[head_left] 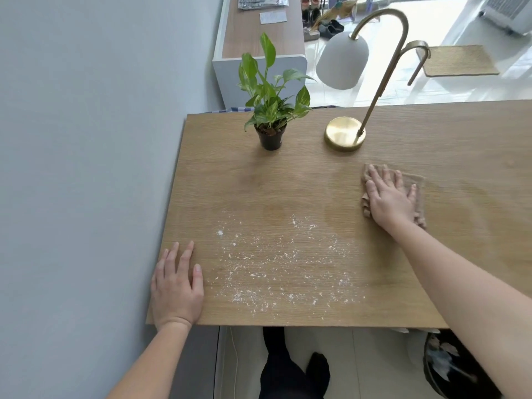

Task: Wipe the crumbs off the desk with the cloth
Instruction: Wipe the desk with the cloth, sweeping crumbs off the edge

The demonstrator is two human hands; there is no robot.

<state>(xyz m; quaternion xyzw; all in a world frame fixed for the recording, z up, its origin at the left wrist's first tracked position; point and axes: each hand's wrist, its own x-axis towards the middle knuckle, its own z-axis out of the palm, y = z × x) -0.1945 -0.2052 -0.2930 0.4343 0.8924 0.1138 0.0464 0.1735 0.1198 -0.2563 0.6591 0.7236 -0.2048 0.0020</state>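
A person's left hand (176,286) is lying flat and empty, fingers spread, on the near left corner of a wooden desk (431,133). White crumbs (276,269) are lying scattered just right of it. Farther back, a potted plant (270,110) and a brass lamp (345,133) are standing. At right, the right hand (388,194) is pressing open-palmed on a brown cloth (417,182), well apart from the crumbs.

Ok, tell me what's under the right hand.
The right hand lies flat on the brownish cloth, which rests on the desk. Whether crumbs lie beneath the cloth cannot be seen.
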